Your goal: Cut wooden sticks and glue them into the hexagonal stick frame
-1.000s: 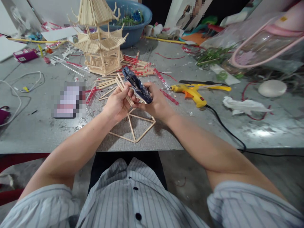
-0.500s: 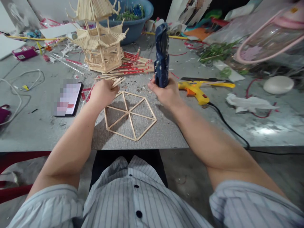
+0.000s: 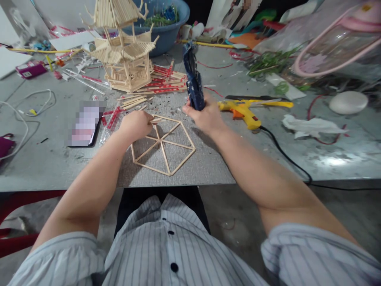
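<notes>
My left hand [image 3: 137,125] is closed on a wooden stick [image 3: 156,120], whose end pokes out past the fingers over the upper left of a flat hexagon frame [image 3: 166,142]. Thin sticks make up that frame, with spokes meeting in its middle, and it lies on the table. My right hand [image 3: 205,115] grips a dark blue hand tool [image 3: 195,79] spattered with white, held upright to the right of the frame; its exact kind is unclear. Loose cut sticks [image 3: 133,101] lie just beyond my left hand.
A stick pagoda model [image 3: 127,59] stands behind, beside red-marked sticks [image 3: 169,81]. A yellow glue gun [image 3: 242,113] with a black cord lies at right. To the left is a phone [image 3: 86,124]. A blue basin [image 3: 166,33] and a pink-handled jar [image 3: 336,43] stand farther back.
My left hand has come nearer to me and rightward over the frame's edge, with less stick showing in it. The blue tool has tilted and dropped slightly left in my right hand.
</notes>
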The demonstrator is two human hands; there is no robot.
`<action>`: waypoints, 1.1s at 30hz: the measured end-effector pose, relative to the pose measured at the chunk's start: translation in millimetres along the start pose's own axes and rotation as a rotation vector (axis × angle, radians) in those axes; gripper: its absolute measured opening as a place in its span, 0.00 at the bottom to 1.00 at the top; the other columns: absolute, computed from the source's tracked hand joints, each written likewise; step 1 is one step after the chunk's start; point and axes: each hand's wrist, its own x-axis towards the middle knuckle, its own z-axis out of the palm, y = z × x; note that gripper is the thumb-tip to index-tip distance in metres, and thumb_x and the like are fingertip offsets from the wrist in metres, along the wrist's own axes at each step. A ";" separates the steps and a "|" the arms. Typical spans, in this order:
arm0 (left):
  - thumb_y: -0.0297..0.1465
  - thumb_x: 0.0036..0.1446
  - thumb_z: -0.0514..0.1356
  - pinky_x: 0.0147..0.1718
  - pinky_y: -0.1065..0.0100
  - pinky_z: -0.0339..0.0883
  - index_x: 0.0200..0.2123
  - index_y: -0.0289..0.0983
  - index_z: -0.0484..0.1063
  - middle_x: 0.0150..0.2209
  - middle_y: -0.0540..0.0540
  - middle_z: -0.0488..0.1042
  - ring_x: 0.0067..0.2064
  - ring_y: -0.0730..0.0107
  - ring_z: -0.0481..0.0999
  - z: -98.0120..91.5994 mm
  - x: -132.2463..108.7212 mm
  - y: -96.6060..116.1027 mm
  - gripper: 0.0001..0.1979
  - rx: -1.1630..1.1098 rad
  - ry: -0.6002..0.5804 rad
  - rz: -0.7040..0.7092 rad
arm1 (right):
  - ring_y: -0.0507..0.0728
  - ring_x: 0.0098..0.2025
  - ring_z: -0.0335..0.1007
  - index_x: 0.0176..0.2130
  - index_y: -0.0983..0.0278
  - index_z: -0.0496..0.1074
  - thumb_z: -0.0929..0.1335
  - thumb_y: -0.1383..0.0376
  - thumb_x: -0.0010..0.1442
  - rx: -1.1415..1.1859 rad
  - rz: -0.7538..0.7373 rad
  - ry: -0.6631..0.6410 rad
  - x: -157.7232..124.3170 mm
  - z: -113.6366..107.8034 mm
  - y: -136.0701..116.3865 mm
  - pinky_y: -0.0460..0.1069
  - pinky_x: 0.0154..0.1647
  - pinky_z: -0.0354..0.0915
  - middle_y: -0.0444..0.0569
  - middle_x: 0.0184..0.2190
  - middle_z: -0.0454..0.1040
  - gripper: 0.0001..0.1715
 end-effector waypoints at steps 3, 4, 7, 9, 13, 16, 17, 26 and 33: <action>0.30 0.53 0.53 0.39 0.63 0.68 0.42 0.39 0.80 0.40 0.39 0.80 0.45 0.49 0.78 1.7 1.0 0.1 0.18 -0.026 0.001 0.005 | 0.59 0.37 0.73 0.32 0.54 0.65 0.69 0.58 0.52 0.006 0.012 -0.010 1.0 -0.8 1.5 0.60 0.45 0.71 0.45 0.32 0.75 0.08; 0.30 0.53 0.54 0.40 0.63 0.68 0.43 0.39 0.80 0.40 0.40 0.80 0.45 0.50 0.78 2.3 1.5 -0.2 0.18 -0.039 0.003 0.004 | 0.60 0.37 0.74 0.34 0.54 0.65 0.69 0.58 0.52 0.000 0.015 -0.019 1.4 -0.9 3.1 0.60 0.46 0.71 0.45 0.32 0.75 0.09; 0.31 0.54 0.53 0.41 0.63 0.68 0.45 0.40 0.80 0.40 0.41 0.80 0.45 0.51 0.78 2.7 2.6 -1.6 0.19 -0.050 0.003 -0.006 | 0.63 0.42 0.75 0.40 0.56 0.66 0.71 0.57 0.51 -0.077 0.021 -0.025 2.7 0.9 11.5 0.63 0.49 0.70 0.49 0.37 0.76 0.16; 0.32 0.55 0.53 0.41 0.63 0.68 0.45 0.40 0.80 0.40 0.41 0.80 0.46 0.52 0.78 2.1 3.1 -2.6 0.19 -0.045 0.004 -0.017 | 0.67 0.47 0.74 0.43 0.58 0.67 0.74 0.56 0.48 -0.173 0.020 0.002 3.7 5.5 18.4 0.67 0.52 0.68 0.53 0.41 0.76 0.24; 0.32 0.54 0.53 0.40 0.64 0.67 0.45 0.39 0.80 0.36 0.42 0.79 0.43 0.55 0.78 1.0 4.1 -5.4 0.19 -0.095 0.001 0.003 | 0.73 0.53 0.70 0.45 0.62 0.68 0.79 0.57 0.40 -0.292 0.014 0.031 6.1 21.2 30.2 0.72 0.56 0.62 0.57 0.43 0.75 0.35; 0.31 0.53 0.54 0.37 0.64 0.67 0.43 0.38 0.81 0.28 0.42 0.77 0.38 0.55 0.77 1.7 4.9 -7.1 0.19 -0.124 -0.013 0.014 | 0.75 0.53 0.69 0.45 0.64 0.69 0.80 0.58 0.38 -0.326 0.016 0.029 8.1 29.6 36.2 0.74 0.57 0.59 0.58 0.42 0.74 0.37; 0.31 0.53 0.54 0.36 0.64 0.67 0.42 0.37 0.82 0.26 0.43 0.75 0.37 0.55 0.76 2.1 5.1 -7.5 0.18 -0.128 -0.017 0.014 | 0.75 0.53 0.69 0.45 0.64 0.69 0.80 0.58 0.38 -0.328 0.010 0.032 8.7 30.2 37.8 0.74 0.57 0.59 0.59 0.42 0.74 0.37; 0.30 0.51 0.54 0.35 0.65 0.65 0.42 0.38 0.82 0.23 0.45 0.73 0.34 0.57 0.75 2.5 4.8 -9.0 0.19 -0.143 -0.019 0.028 | 0.75 0.48 0.72 0.46 0.62 0.68 0.82 0.53 0.29 -0.256 0.011 -0.082 3.7 12.7 35.1 0.76 0.51 0.64 0.57 0.41 0.73 0.46; 0.30 0.52 0.54 0.31 0.69 0.61 0.43 0.37 0.81 0.26 0.45 0.74 0.30 0.64 0.73 1.1 5.6 -11.1 0.19 -0.080 -0.063 0.053 | 0.74 0.48 0.73 0.48 0.62 0.69 0.82 0.57 0.31 -0.337 0.072 -0.163 2.3 4.4 19.8 0.73 0.51 0.65 0.57 0.42 0.75 0.45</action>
